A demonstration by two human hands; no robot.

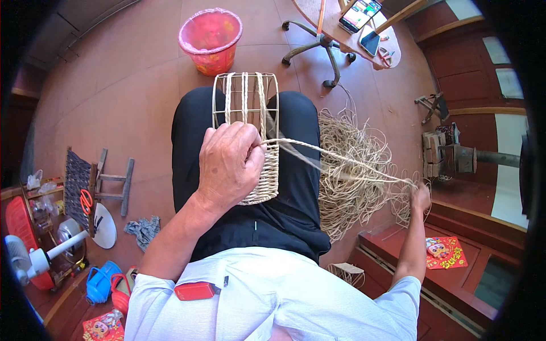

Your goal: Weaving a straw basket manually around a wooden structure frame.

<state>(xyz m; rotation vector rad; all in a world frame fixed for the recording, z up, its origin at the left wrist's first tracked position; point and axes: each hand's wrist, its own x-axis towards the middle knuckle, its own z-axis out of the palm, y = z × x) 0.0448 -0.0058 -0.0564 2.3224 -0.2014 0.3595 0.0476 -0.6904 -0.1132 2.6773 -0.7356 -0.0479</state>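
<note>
A half-woven basket rests across my lap, its wire frame bare at the far end with several plaited strands running lengthwise. Tight rows of pale twisted cord cover its near part. My left hand lies closed over the basket's middle, fingers curled down, pinching the cord where it meets the weave. From there the cord stretches out to the right, doubled for part of its length. Far out at arm's length, my right hand is closed on the cord; its fingers are slightly blurred.
Beside my right leg lies a big tangled heap of cord. A red bucket stands ahead. Far right, a round table bears two phones. At left are a folding stool, orange-handled scissors, a grey cloth and a fan.
</note>
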